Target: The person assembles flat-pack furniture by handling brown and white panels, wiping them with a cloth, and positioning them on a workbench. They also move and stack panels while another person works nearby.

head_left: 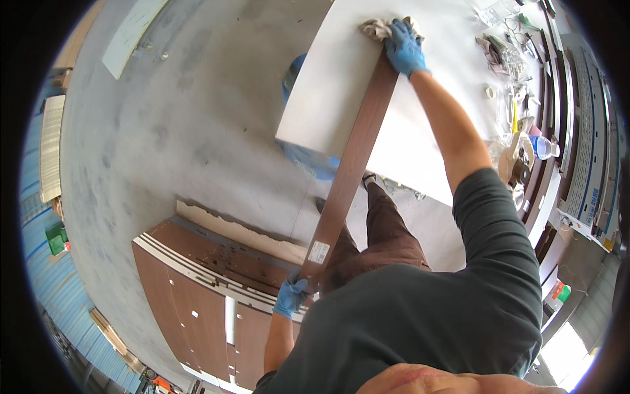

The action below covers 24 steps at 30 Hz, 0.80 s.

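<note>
A long brown board (354,154) lies slantwise over the white tabletop (328,85), and its near end reaches past the table edge toward my body. My left hand (290,299), in a blue glove, grips this near end, close to a white label (319,253). At the far end my right hand (405,49), also gloved in blue, presses a crumpled beige rag (376,28) against the board. The rag sticks out on both sides of the fingers. Part of the board's far end is hidden under the hand and rag.
A stack of brown panels (197,302) with white edges stands at the lower left. Along the table's right side lie a tape dispenser (518,161), a plastic bottle (546,147), a tape roll (491,92) and crumpled plastic (512,62). Blue wrapping (308,161) shows below the table corner.
</note>
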Each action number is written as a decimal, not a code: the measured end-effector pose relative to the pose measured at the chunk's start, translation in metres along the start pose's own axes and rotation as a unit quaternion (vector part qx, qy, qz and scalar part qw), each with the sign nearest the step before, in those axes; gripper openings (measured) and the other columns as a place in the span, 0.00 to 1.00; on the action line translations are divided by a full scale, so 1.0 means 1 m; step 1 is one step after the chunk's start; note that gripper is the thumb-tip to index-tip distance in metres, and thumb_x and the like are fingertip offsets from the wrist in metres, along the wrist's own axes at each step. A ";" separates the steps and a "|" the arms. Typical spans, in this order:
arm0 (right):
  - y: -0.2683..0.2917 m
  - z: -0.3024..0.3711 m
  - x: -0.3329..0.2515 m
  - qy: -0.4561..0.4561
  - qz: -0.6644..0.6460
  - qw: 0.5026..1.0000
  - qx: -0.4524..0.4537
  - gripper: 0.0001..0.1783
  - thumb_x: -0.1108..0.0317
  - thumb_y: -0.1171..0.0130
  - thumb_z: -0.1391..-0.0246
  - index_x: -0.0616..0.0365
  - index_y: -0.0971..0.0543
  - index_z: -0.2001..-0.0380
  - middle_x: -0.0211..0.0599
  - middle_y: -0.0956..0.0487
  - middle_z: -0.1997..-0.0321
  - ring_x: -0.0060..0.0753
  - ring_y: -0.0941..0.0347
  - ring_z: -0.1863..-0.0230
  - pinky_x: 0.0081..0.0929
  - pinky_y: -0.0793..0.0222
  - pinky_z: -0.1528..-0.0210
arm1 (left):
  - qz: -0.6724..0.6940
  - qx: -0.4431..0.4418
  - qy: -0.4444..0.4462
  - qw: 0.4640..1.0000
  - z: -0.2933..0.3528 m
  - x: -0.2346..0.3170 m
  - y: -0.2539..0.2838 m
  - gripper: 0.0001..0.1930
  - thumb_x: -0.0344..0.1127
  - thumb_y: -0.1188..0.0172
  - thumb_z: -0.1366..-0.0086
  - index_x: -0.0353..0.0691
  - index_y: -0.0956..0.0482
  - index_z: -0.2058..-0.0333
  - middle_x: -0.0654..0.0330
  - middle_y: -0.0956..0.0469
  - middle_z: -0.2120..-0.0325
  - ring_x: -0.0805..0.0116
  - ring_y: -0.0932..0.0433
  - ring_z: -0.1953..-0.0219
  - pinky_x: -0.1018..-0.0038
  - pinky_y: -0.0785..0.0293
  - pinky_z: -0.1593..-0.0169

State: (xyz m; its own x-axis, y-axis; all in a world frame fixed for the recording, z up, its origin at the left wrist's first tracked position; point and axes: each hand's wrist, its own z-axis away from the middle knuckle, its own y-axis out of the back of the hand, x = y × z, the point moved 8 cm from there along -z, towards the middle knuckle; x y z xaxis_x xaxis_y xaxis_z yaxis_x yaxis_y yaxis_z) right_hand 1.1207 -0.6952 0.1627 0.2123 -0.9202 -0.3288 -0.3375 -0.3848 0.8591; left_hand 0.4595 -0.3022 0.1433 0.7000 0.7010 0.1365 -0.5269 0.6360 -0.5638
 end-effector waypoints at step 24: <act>0.049 -0.049 0.068 -0.244 0.003 0.969 -0.035 0.27 0.50 0.46 0.36 0.54 0.24 0.40 0.53 0.24 0.35 0.59 0.30 0.32 0.50 0.35 0.32 | -0.053 0.121 0.008 0.991 0.002 0.002 0.046 0.14 0.27 0.35 0.30 0.38 0.18 0.47 0.59 0.15 0.57 0.63 0.15 0.57 0.65 0.16 0.56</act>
State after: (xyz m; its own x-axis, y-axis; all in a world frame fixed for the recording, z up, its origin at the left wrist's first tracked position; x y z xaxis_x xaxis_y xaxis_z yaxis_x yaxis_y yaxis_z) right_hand 1.1639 -0.7729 0.2018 -0.2540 -0.8533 -0.4553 -0.2702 -0.3894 0.8806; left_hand 0.4355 -0.2706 0.1194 0.7649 0.6212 0.1703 -0.5479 0.7665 -0.3350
